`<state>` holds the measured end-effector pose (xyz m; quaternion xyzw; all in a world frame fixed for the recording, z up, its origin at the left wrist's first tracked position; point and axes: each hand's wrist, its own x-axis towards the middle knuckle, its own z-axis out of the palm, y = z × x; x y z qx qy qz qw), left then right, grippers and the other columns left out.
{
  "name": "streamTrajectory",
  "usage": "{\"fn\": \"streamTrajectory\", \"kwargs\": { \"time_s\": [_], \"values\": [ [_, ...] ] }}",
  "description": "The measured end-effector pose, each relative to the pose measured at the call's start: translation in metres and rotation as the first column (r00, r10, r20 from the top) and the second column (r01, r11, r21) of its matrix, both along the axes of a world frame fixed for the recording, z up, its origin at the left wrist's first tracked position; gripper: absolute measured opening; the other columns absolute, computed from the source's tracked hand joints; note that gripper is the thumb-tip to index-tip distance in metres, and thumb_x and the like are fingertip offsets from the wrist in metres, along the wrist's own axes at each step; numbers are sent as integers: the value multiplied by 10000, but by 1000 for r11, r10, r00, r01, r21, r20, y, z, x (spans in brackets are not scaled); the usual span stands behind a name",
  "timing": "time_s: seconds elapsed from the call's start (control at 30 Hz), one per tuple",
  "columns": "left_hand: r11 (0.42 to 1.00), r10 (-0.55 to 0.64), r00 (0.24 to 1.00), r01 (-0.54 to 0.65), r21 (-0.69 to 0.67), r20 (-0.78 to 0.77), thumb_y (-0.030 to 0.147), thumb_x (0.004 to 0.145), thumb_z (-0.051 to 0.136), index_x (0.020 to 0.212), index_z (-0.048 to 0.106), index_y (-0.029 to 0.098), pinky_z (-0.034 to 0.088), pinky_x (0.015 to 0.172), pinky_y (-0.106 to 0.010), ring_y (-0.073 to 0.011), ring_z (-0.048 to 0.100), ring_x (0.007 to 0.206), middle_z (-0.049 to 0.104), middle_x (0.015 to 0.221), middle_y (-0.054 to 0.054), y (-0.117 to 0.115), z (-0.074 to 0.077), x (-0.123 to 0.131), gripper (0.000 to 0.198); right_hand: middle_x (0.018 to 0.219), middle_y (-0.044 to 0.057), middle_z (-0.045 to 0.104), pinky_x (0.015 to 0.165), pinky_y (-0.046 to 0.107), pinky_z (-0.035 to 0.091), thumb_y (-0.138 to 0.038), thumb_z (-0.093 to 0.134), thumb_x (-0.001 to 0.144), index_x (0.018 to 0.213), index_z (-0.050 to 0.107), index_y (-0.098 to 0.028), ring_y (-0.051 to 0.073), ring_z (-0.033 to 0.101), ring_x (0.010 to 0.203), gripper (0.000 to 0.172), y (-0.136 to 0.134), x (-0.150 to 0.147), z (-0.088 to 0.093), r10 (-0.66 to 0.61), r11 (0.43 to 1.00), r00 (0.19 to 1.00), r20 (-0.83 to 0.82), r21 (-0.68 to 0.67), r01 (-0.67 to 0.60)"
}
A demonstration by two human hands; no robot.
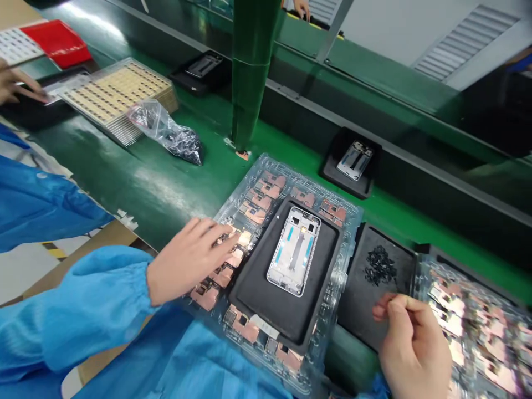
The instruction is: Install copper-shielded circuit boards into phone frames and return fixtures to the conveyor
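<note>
Two bare hands work over a green conveyor belt [174, 188], both in cuffs of a blue cleanroom smock, and the left sleeve [95, 299] fills the lower left of the frame. At centre, the left hand [189, 260] lies open, its spread fingertips resting on rectangular copper-coloured foil pieces [222, 276] set in the pockets of a clear moulded plastic tray [266, 163]. In the middle of that tray sits a black rubber-like fixture [249, 288] holding a silver-and-white phone mid-frame [293, 252]. At lower right, the right hand [411, 346] curls with its fingertips [380, 310] pinched together; whether something tiny lies between them cannot be told. It hovers near a loose pile of small black pieces [379, 265] on a square black mat [353, 288], beside a second clear tray of copper-coloured parts [474, 327]. Farther along the belt lie a black tray holding another phone frame [351, 160], a knotted plastic bag of black parts [178, 141], and a stack of trays with tan pieces [118, 94]. At upper left, another person's hand [16, 83] reaches near a red folder [58, 44]. A green-wrapped post [249, 72] rises at top centre, and a grey louvred vent panel [465, 44] shows at upper right.
</note>
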<state>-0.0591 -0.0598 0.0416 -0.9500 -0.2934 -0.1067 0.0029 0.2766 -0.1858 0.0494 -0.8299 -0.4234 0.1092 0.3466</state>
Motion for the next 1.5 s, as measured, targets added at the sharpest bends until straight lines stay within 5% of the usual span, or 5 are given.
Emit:
{"fn": "streamTrajectory", "kwargs": {
  "time_s": [0.27,0.43,0.73,1.13,1.5],
  "values": [
    [982,12,995,7,-191,98,167,1032,490,971,683,150,459,982,-539,-373,517,1308,645,1343,-134,13,-17,-15,203,1014,54,567,760,312,484,-268,447,1083,966,530,-244,207,576,874,146,21,-51,33,552,832,775,-308,144,-536],
    [739,230,908,71,-670,350,257,1030,526,1031,660,224,515,753,-233,-120,684,818,732,935,40,18,11,13,137,1113,64,548,908,327,446,-190,418,1076,993,504,-235,209,551,1068,128,42,-79,35,689,716,655,-311,155,-680],
    [652,129,882,270,-709,454,169,899,643,911,726,265,363,540,-176,-44,492,522,602,625,118,35,22,70,128,969,28,606,763,291,474,-238,422,1091,1008,490,-241,173,587,822,107,50,-77,23,600,784,701,-384,108,-611],
    [615,128,896,264,-743,425,174,902,630,840,697,248,352,527,-181,-56,468,513,524,578,100,45,11,79,118,958,20,657,758,261,526,-151,492,1051,1063,526,-251,160,666,840,107,55,-76,6,556,829,772,-307,147,-539],
    [570,82,930,250,-783,357,203,925,604,816,678,246,387,580,-199,-74,450,517,568,606,95,50,13,76,139,916,20,683,707,245,556,-185,535,1056,1069,584,-229,153,690,774,67,58,-69,8,544,819,694,-470,119,-562]
  ]
}}
